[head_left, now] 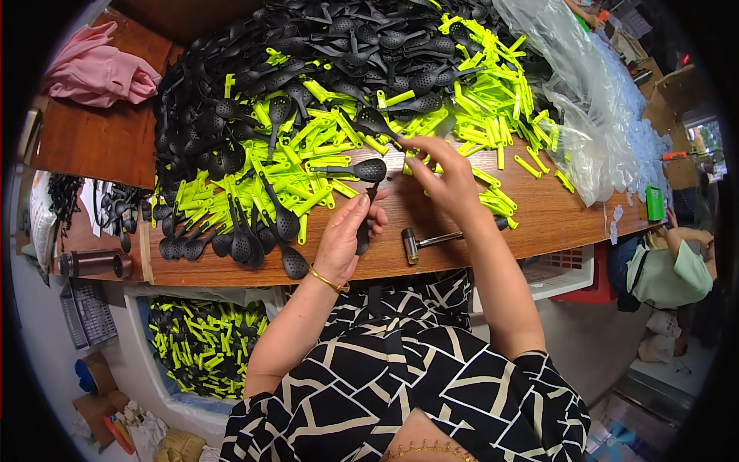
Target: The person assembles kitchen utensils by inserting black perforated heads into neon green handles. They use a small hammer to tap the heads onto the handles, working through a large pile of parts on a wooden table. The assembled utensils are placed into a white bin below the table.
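Observation:
My left hand (pixel 348 235) is closed around a black spoon-shaped utensil piece (pixel 364 233), held upright just over the table's near side. Beyond its top, a black slotted spoon (pixel 369 170) lies on bright yellow-green handle pieces (pixel 296 181). My right hand (pixel 443 175) reaches over the wood, thumb and fingers pinched at the handle end of another black spoon (pixel 374 120), whose bowl points to the far left. A small hammer (pixel 412 245) lies between my forearms, its head toward the left.
A large heap of black slotted spoons (pixel 354 46) covers the table's far side, with more yellow-green handles (pixel 493 100) at right. Clear plastic sheeting (pixel 589 115) borders the heap. A bin of assembled-looking pieces (pixel 208 346) sits below left. Pink cloth (pixel 104 68) and a metal cup (pixel 96 264) are left.

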A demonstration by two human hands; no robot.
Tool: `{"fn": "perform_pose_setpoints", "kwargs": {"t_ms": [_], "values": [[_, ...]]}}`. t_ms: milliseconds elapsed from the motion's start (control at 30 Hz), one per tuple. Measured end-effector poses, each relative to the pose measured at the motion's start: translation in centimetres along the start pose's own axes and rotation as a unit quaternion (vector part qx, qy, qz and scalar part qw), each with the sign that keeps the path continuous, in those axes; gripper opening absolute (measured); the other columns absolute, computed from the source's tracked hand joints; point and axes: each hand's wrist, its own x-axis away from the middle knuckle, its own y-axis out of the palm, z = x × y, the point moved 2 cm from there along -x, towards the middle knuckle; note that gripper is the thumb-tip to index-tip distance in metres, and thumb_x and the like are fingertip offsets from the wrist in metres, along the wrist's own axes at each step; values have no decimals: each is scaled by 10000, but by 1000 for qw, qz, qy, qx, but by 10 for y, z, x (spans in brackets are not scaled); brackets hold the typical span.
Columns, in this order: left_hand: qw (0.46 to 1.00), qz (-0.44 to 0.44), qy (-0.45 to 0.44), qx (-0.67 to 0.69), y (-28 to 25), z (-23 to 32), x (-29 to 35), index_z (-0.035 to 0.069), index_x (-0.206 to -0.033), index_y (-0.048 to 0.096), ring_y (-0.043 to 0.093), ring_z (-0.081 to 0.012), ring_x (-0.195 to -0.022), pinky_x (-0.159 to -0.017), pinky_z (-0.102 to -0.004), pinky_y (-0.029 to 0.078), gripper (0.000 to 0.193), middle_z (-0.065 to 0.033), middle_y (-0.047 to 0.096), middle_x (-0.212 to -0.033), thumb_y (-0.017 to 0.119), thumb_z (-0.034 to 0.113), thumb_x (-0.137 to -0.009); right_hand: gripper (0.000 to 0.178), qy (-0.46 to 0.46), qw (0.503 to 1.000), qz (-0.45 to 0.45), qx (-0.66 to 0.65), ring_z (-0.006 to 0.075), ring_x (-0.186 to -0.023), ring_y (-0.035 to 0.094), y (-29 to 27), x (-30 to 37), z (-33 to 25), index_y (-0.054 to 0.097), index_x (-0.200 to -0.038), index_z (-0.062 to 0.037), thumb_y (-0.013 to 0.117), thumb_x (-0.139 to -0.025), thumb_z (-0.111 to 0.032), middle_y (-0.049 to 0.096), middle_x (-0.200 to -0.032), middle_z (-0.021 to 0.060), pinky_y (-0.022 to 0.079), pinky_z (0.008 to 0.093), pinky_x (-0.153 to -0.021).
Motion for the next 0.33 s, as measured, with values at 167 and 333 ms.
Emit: {"fn": "perform_pose_setpoints", "kwargs": {"t_ms": [167,333], "values": [[999,14,26,-16,9,5,3,6,-1441,618,537,-78,-799,-762,-229,468,398,21,585,-886,607,240,-1120,346,-34,981,-60,181,296,-947,711,24,-37,55,736,-1270,-80,782,-931,-130,749,-1122,144,576,410,-823],[1000,1,-15,-28,-7,5,10,47,-1426,628,684,-139,-1195,-1053,-274,513,406,-56,739,-1094,679,245,-1075,510,136,986,-68,67,282,-1067,748,5,-23,42,648,-1460,-132,765,-965,-157,756,-1171,193,572,464,-939]]}}
